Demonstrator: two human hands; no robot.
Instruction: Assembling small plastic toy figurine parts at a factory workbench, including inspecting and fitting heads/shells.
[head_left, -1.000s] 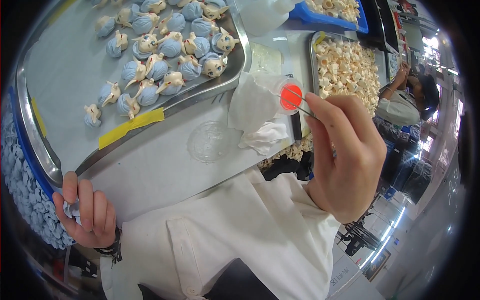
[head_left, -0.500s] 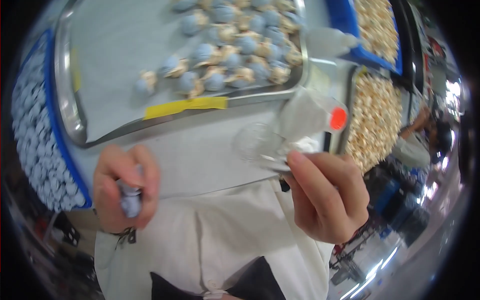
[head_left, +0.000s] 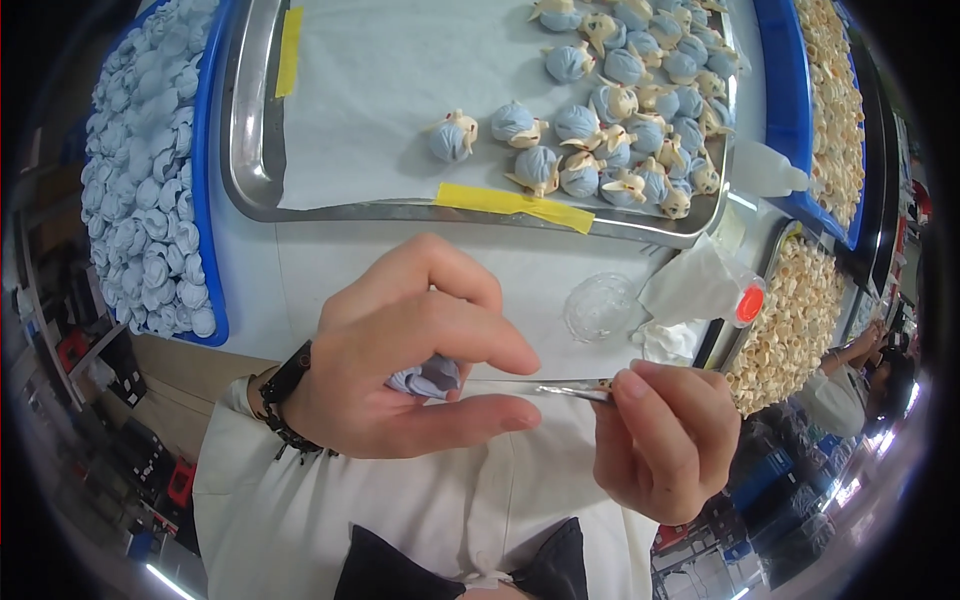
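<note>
My left hand (head_left: 410,350) curls around a small blue-grey folded piece (head_left: 430,378) in its palm, while thumb and index finger stand apart in front. My right hand (head_left: 665,435) pinches a slim shiny metal tool (head_left: 575,391), its tip pointing into the gap between those two fingers. Whether the tip touches anything I cannot tell. Beyond the hands lies a metal tray (head_left: 252,150) lined with white sheet. Several small doll heads (head_left: 454,138) with blue-grey caps and cream parts are on it, mostly crowded to the right.
On the left stands a blue bin (head_left: 212,200) of blue-grey pieces. Another blue bin (head_left: 795,90) and a tray of cream pieces (head_left: 795,320) are at right. Nearby are a clear round dish (head_left: 600,306), crumpled white tissue (head_left: 668,340), a red-capped container (head_left: 749,303) and a white bottle (head_left: 768,170).
My left hand has moved right, toward the right hand, with the blue-grey piece still in it. The right hand's tool has moved away from the dish and tissue. The view has shifted.
</note>
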